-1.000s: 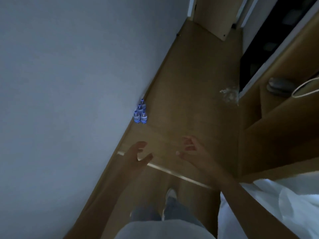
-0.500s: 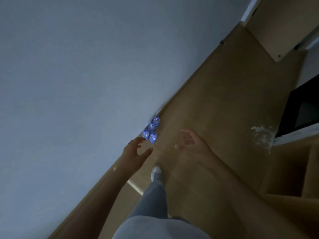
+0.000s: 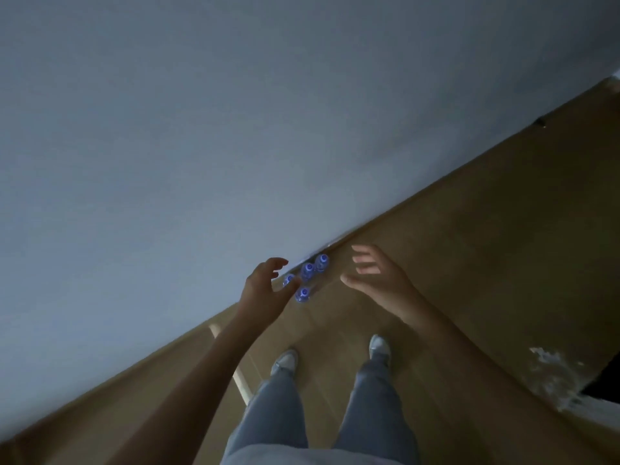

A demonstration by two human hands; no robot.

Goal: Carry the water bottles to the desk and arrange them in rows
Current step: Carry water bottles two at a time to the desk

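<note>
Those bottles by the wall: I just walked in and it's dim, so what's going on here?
A person stands over four small water bottles clustered upright on the wooden floor against the wall. The left hand and right hand reach down on either side of them, fingers spread, holding nothing. No bottle is lifted yet.

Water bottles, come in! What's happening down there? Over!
Left hand open, right hand open, neither holding anything. Four water bottles upright on floor by wall, between hands. Nothing blocking.
</note>
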